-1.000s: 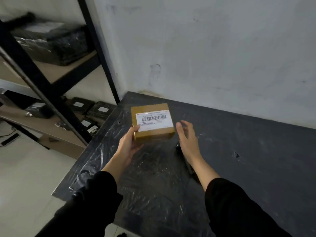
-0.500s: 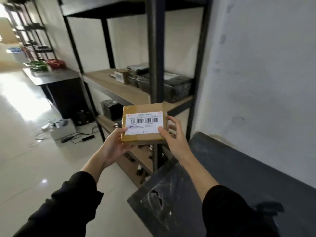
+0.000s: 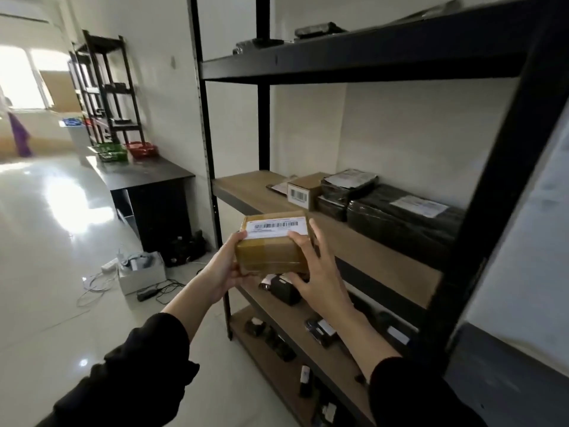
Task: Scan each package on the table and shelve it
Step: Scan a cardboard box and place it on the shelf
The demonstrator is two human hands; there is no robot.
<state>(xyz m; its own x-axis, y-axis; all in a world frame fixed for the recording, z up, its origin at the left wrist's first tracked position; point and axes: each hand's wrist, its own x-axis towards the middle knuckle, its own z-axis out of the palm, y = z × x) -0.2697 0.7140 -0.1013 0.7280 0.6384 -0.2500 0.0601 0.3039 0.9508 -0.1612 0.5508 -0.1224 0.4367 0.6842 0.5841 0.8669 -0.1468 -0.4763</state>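
A small brown cardboard package (image 3: 271,252) with a white barcode label on top is held between both hands in front of the black shelf unit (image 3: 363,245). My left hand (image 3: 224,269) grips its left side from below. My right hand (image 3: 317,269) clasps its right side, fingers spread along the edge. The package hovers just before the front edge of the middle wooden shelf board. The table's dark corner (image 3: 505,380) shows at the lower right.
On the middle shelf lie a small cardboard box (image 3: 303,192) and several black wrapped parcels (image 3: 403,217). Lower shelves hold several small dark parcels (image 3: 320,329). A dark desk (image 3: 147,177) with baskets, a white box (image 3: 141,274) and cables stand on the floor at left.
The view swung from the table to the shelf. Both hands carried the package up and toward the middle shelf; my right hand, free a second ago, now grips it.
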